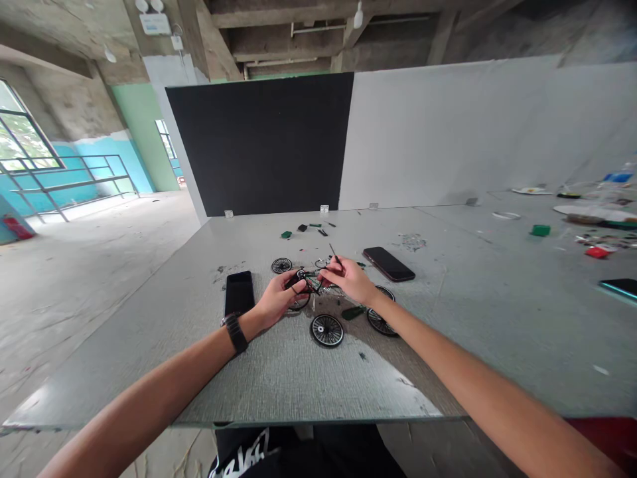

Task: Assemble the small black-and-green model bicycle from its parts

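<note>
My left hand (277, 299), with a black watch on its wrist, is closed on a small model bicycle frame (309, 284) just above the grey table (279, 378). My right hand (348, 279) pinches a thin dark tool (334, 253) whose tip points up and away. The two hands meet over the frame. Loose spoked wheels lie around them: one wheel (327, 330) in front, one wheel (281, 265) behind the left hand, and one wheel (381, 318) partly under my right forearm. A small green part (353, 312) lies between the near wheels.
A black phone (239, 293) lies left of my hands and another phone (389, 263) to the right. Small green and black parts (301, 229) are scattered farther back. Clutter, a green block (540, 230) and a red piece (596, 251) sit at far right. A black-and-white panel stands behind the table.
</note>
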`<state>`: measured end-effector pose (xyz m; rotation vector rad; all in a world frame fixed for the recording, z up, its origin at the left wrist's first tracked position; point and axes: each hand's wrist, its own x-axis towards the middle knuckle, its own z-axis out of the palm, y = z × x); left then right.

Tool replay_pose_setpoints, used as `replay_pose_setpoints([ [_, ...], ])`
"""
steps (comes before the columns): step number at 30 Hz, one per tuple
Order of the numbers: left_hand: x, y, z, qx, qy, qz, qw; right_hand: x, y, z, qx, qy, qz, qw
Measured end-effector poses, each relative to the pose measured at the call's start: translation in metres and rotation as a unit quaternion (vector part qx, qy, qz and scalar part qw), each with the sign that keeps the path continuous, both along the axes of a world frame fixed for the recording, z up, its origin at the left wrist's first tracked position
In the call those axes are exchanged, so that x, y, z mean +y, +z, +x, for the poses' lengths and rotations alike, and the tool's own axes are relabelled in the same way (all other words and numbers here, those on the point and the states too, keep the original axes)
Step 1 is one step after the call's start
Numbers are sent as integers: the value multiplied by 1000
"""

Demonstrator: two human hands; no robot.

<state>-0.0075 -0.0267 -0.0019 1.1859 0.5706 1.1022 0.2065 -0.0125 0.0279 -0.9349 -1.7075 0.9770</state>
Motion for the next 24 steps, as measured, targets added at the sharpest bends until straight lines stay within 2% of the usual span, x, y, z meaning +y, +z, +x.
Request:
replay_pose_setpoints([
  [3, 2, -3, 1, -13, 11, -4, 1000, 0, 2, -1, 59, 7, -25, 998],
  [8, 4, -5, 1, 0, 34, -15, 999, 5, 3, 7, 97, -29, -6, 995],
  [13, 4, -4, -1, 45, 44, 4, 998, 13, 2, 11, 71, -38, -5, 997],
  [19, 6, -4, -2, 66, 49, 45, 996, 24, 11, 2, 33, -11, -19, 999],
  [24, 7, -9, -4, 35, 56, -1, 998, 29, 7, -7, 39, -23, -10, 999],
])
